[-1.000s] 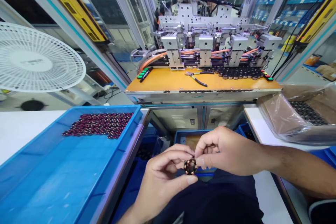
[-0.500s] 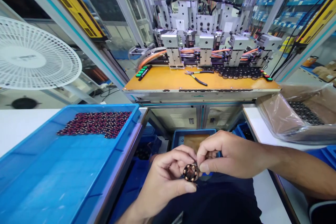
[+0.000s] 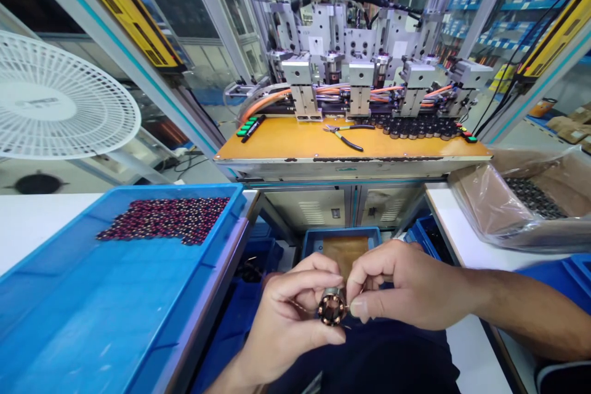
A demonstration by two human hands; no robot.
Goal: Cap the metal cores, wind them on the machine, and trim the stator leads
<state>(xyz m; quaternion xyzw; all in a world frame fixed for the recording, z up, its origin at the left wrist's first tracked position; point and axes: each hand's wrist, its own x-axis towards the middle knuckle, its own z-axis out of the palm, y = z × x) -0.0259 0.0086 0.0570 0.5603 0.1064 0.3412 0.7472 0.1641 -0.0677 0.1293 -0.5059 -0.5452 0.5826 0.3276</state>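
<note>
A small round motor stator [image 3: 331, 308] with copper windings faces up towards me in front of my lap. My left hand [image 3: 295, 311] is closed around it, thumb below and fingers above and behind. At the stator's right side, my right hand [image 3: 392, 286] pinches thumb and forefinger together on a thin copper wire [image 3: 347, 308] that comes off the winding. The other right fingers are curled in. A short loose wire end seems to stick out below the stator, too fine to make out well.
On the left stands a blue tray [image 3: 60, 295] with rows of stators [image 3: 170, 218]. Ahead, a machine's orange worktop [image 3: 277, 141] bears cutting pliers [image 3: 346, 134], a marker and several dark stators [image 3: 415, 127]. A plastic-lined carton [image 3: 489, 203] sits right; a white fan [image 3: 60, 98] stands left.
My right hand has lowered slightly, its pinch now a little apart from the stator's rim with wire showing between. The stator has shifted slightly left and tilted, showing more of its outer side.
</note>
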